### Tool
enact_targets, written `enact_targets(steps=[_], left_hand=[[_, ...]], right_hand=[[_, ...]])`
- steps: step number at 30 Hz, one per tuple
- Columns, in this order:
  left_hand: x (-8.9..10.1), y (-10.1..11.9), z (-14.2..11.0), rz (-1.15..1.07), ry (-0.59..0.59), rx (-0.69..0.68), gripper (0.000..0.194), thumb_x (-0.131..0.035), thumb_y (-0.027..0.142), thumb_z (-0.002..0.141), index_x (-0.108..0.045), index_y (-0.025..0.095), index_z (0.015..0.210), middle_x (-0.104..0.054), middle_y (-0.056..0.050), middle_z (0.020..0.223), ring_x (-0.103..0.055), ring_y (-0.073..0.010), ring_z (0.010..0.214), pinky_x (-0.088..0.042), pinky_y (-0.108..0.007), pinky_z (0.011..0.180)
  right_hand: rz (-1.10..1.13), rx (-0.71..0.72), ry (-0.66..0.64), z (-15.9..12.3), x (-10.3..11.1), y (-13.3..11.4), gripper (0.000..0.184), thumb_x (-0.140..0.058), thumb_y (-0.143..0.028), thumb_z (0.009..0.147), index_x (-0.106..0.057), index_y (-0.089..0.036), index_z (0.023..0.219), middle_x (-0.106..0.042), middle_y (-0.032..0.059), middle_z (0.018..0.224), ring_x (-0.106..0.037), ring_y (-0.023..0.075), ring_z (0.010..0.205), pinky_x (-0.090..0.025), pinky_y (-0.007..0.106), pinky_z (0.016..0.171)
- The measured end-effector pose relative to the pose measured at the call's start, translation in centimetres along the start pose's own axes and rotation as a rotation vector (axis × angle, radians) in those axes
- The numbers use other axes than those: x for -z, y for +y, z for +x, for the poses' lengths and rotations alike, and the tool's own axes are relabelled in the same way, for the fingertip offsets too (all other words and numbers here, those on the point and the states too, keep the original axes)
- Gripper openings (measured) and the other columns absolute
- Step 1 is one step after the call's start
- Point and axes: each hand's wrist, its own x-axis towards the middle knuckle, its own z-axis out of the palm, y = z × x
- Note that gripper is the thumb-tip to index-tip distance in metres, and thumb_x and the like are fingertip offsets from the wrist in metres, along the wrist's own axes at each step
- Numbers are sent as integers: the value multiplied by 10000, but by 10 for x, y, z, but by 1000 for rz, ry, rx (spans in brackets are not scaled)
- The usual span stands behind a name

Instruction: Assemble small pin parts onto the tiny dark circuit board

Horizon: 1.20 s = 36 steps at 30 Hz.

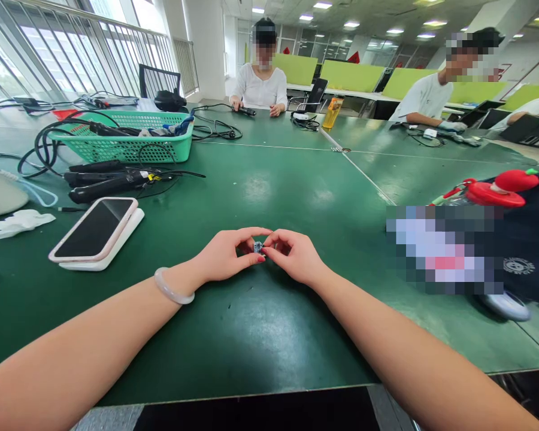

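Note:
A tiny grey-blue part (pixel 257 246) with dark spots, too small to name, is held up just above the green table (pixel 269 335). My left hand (pixel 227 254), with a pale bangle (pixel 173 287) on its wrist, grips the part between thumb and forefinger. From the other side my right hand (pixel 296 254) is closed in a pinch, its fingertips meeting the part and the left fingertips. Whether the right fingers hold a separate small piece is hidden.
On the left lie a phone (pixel 96 227) on a white box, black cable tools (pixel 103 182) and a green basket (pixel 130 146). A dark bag (pixel 525 239) rests at right. Across the table sit a person (pixel 260 84) and, farther right, another person (pixel 426 99).

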Motion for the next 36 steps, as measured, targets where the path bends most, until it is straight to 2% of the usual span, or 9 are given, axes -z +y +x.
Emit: enact_targets(steps=[6,13,21,27,36], left_hand=[[0,1,0,132,35,7,365,-504,300,805,-563,246,1161,-539,44,642,-501,-101,582,-407,-228,597],[1,-6,3,147,151,109,222,-496,286,790,-617,208,959,-508,52,585,-449,-97,535,-383,-222,553],[1,-7,6,103,153,142,289,-500,367,813,-672,237,1006,-694,8,821,-567,-123,640,-445,-245,630],[2,-10,7,98,145,164,296,-543,341,784,-674,252,1034,-713,15,882,-602,-135,701,-477,-253,699],[1,-14,7,72,110,171,326,-535,300,793,-642,280,1101,-705,29,975,-634,-144,824,-487,-259,803]], right_hand=[[-66,20,-44,1,2,2,100,-583,-243,781,-671,-195,783,-651,-22,713,-481,75,571,-383,210,592],[-273,-24,-58,2,9,9,66,-610,-218,764,-672,-212,787,-639,-23,749,-508,87,637,-391,227,646],[-376,8,-122,1,4,12,98,-625,-288,784,-683,-231,838,-608,2,838,-536,108,748,-403,241,682],[-430,7,-134,2,3,7,110,-590,-272,809,-665,-207,761,-603,6,807,-536,117,748,-395,244,665],[-507,38,-168,2,2,6,133,-543,-278,848,-646,-203,810,-604,17,853,-554,125,801,-397,244,709]])
